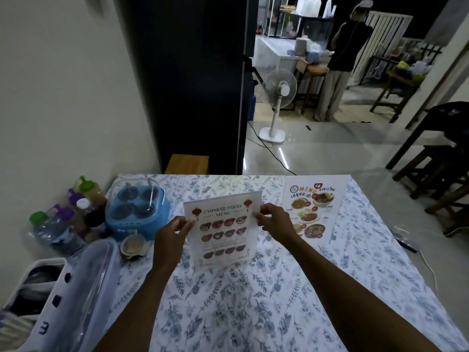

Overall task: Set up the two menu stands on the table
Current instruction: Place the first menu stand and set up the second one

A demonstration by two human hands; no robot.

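Note:
A clear acrylic stand with a "Chinese Food Menu" sheet [223,229] stands upright in the middle of the table [253,313], which has a blue floral cloth. My left hand [175,232] pinches its left edge and my right hand [272,219] pinches its upper right edge. A second menu stand with a Thai food menu [313,207] leans back at the far right of the table, apart from both hands.
A blue condiment caddy with a clear lid [138,207], several bottles [61,224], a small cup [133,246] and a white basket with a clear lid [50,301] crowd the left side. A person [340,59] stands far off near a fan [278,97].

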